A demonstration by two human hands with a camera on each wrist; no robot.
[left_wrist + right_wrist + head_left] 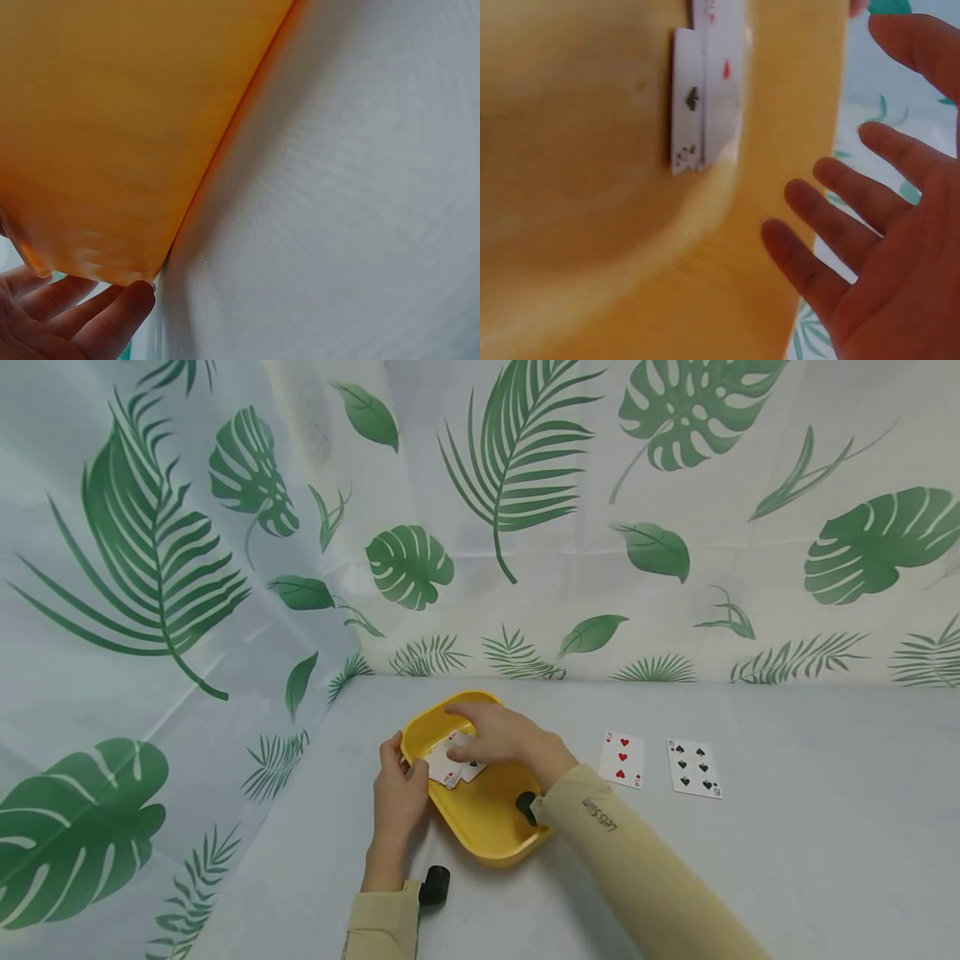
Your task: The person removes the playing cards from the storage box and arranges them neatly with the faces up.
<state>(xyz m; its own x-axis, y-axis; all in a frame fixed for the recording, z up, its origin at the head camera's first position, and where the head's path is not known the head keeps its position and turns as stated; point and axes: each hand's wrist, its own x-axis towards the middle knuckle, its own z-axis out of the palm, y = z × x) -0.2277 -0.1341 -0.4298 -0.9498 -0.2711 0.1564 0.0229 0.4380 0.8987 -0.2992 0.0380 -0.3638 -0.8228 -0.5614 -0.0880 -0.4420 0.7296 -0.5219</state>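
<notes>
The left grip (401,792) holds the yellow tray (487,817) by its edge. The right grip (504,735) is loose, fingers spread, holding nothing. Some cards (444,768) sit in the tray under it. The job looks partway: those are in, but a red three (622,762) and a black six (693,768) lie right of that grip, on the tabletop (817,835).

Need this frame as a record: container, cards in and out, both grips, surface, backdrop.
container: yellow tray
cards inside: overlapping cards, red and black suits showing
cards outside: three of hearts and six of spades, face up, right of tray
left grip: holds tray's left rim
right grip: spread over tray, empty
surface: pale tabletop
backdrop: leaf-print sheet
</notes>
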